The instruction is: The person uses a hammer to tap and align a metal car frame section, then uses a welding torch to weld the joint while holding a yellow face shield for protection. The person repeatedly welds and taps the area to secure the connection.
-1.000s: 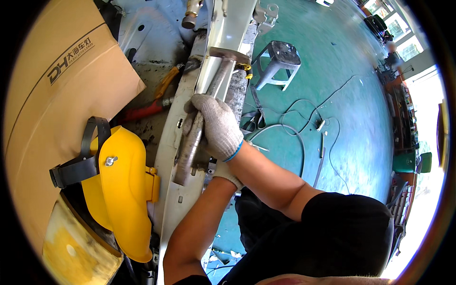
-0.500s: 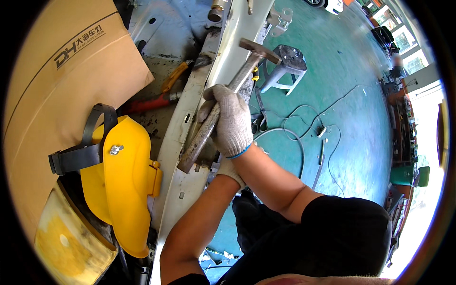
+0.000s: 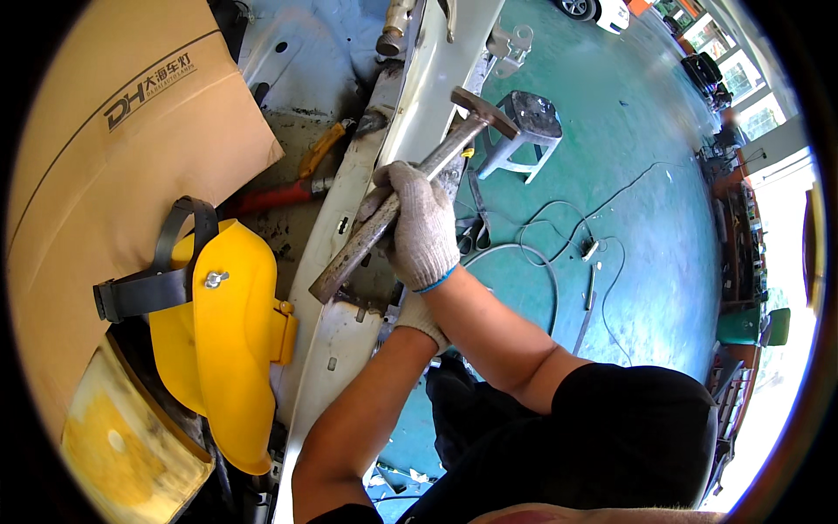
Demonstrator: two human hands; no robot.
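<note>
The right hand (image 3: 423, 231) in a knit glove grips a hammer (image 3: 410, 196), fingers wrapped tight round its handle; the hammer head has swung up, away from the white car panel (image 3: 336, 349); the left hand (image 3: 417, 316) rests under it, fingers hidden; a yellow welding mask (image 3: 223, 341) lies beside.

White car-body panel (image 3: 349, 227) walls off the left, a yellow welding mask (image 3: 227, 341) and cardboard sheet (image 3: 113, 175) crowding beyond it; to the right, open green floor (image 3: 628, 157) broken only by a stool (image 3: 524, 122) and loose cables (image 3: 559, 253).
</note>
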